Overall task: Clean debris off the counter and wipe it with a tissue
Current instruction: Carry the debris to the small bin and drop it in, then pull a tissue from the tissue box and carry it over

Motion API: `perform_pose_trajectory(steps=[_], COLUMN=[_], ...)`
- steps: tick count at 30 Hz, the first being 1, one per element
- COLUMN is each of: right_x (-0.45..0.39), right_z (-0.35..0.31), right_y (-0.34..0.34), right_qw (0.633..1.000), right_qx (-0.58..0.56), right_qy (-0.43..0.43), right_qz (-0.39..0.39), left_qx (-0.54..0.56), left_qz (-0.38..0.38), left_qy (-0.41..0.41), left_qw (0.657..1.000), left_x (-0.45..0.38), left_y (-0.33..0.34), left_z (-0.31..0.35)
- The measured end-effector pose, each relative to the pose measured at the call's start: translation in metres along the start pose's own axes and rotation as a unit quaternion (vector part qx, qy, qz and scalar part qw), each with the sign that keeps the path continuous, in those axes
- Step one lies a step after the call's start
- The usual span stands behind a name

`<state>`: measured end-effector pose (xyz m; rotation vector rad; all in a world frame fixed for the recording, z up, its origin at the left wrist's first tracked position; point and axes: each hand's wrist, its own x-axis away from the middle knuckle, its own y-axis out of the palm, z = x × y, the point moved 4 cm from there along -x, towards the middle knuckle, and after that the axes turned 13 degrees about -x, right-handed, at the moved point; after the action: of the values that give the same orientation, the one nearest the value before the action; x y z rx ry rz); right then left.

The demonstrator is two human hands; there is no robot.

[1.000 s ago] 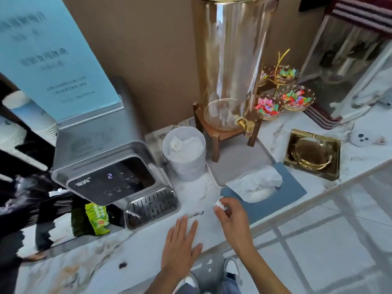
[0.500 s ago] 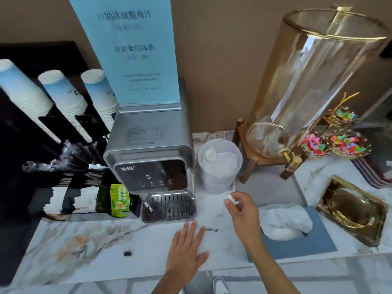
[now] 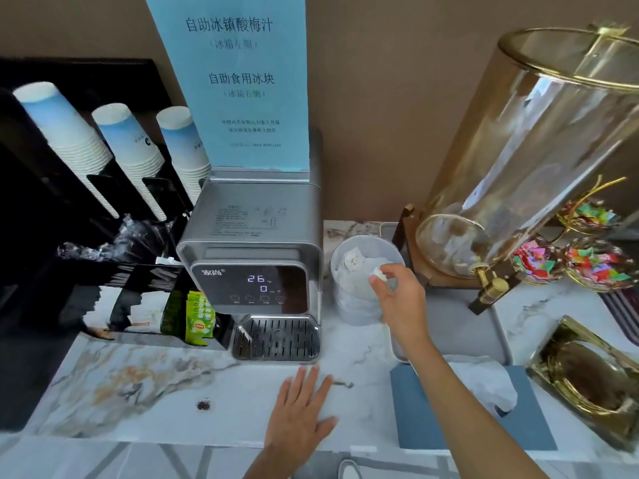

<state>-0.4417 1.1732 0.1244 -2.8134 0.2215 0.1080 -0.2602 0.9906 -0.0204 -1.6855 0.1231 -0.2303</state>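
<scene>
So, working across from the left: off past the flat palm, a small dark brown crumb (image 3: 203, 405) is sitting on the white marble-veined counter (image 3: 138, 382), well clear of both hands and not dealt with yet. The left hand (image 3: 300, 411) is lying flat with fingers spread, gripping nothing, and I'd guess it's just bracing the reach. A thin dark smear (image 3: 343, 384) is sitting just beside its fingertips. Further right and away from the body, the right hand (image 3: 397, 293) is pinching a small crumpled white scrap (image 3: 377, 273) between thumb and fingers, right over the rim of the round translucent white plastic bin (image 3: 359, 299). That's probably where the scrap is going, since there's crumpled paper in there already. Nearer the body and under that forearm, the loose white tissue (image 3: 484, 383) is poking out of the flat slate-blue holder (image 3: 432, 420), likely kept close for the wiping part.
</scene>
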Motion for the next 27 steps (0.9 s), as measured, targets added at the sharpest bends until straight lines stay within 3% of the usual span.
perform_pose_trajectory(steps=[9, 16, 23, 27], right_x=[0.016, 0.045, 0.094, 0.113], right_z=[0.001, 0.031, 0.096, 0.124], right_y=[-0.021, -0.087, -0.178, -0.205], right_qw=[0.999, 0.992, 0.965, 0.952], right_qx=[-0.036, -0.071, -0.045, -0.032], right_qy=[0.013, 0.067, 0.17, 0.232], right_qz=[0.004, 0.083, 0.193, 0.198], left_qx=[0.051, 0.132, 0.363, 0.393], left_qz=[-0.071, -0.015, -0.038, -0.083], left_qy=[-0.005, -0.008, -0.053, -0.093], left_qw=[0.996, 0.991, 0.929, 0.911], left_x=[-0.001, -0.024, -0.077, -0.104], left_y=[-0.001, -0.027, -0.061, -0.069], left_z=[0.01, 0.039, 0.1, 0.122])
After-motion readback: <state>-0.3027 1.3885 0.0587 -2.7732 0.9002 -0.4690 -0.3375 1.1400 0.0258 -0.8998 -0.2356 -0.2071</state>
